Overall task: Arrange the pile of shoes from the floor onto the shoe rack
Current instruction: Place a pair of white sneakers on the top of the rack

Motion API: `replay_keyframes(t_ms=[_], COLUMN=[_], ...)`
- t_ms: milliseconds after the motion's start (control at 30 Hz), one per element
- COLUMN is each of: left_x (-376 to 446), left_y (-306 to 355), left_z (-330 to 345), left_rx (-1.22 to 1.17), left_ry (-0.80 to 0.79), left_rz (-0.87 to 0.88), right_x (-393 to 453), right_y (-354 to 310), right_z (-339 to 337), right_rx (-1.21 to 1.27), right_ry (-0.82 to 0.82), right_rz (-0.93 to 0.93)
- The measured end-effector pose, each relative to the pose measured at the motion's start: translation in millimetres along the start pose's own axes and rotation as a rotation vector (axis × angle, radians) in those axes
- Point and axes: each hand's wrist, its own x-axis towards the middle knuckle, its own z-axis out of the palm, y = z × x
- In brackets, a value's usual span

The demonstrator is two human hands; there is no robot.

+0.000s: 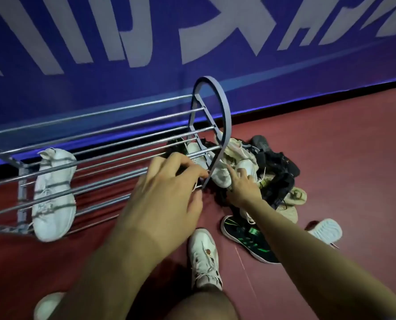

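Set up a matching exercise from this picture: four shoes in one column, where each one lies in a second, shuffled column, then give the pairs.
Things:
1. white knit sneaker
2. black shoe with green stripes
3. white shoe under the right hand
4. tan sandal

Places:
A. right edge of the pile
B. on the rack's rods, left
C. floor, in front of the pile
D. at the rack's end frame

Pairs: 1-B, 2-C, 3-D, 4-A

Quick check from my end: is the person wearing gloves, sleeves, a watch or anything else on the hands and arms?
Nothing is worn. The left hand and right hand are bare, with no gloves, and no rings show. Both forearms are uncovered as far as the picture's edge: no sleeves, watch, bands or markings in view. The frame is somewhat blurred, so very small items could be missed.
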Motion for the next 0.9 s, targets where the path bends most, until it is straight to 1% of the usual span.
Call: replay_keyframes(t_ms=[233,367,500,567,767,900], left_x=[-4.3,-13.4,-19.4,-20.2,-22.2,-21.7], left_y=[-17.4,-32.4,-42.1,-44.0,-48.8,-48.2], left_z=[5.3,9.1,11.6,11.2,10.5,9.8], left_rx=[0.017,0.047,0.066,0.065,0.071,0.079], left_ry=[-0.042,-0.040,-0.035,-0.026,0.007,-0.019], left_rz=[-0.018,-0.019,-0.031,-0.046,-0.047,-0.049], right_x=[37.7,48.6,54.5,53.9,51.0,49.4], right_y=[-22.6,-20.2,-17.9,-17.2,-10.8,-11.4], right_z=[11.5,12.1,9.4,13.7,23.9,21.7], right_rx=[-0.178,-0.189,-0.306,-0.323,-0.235,-0.274], right_ry=[-0.178,-0.168,-0.162,-0.170,-0.109,-0.115], right_rz=[0.055,0.055,0.010,0.006,0.060,0.026])
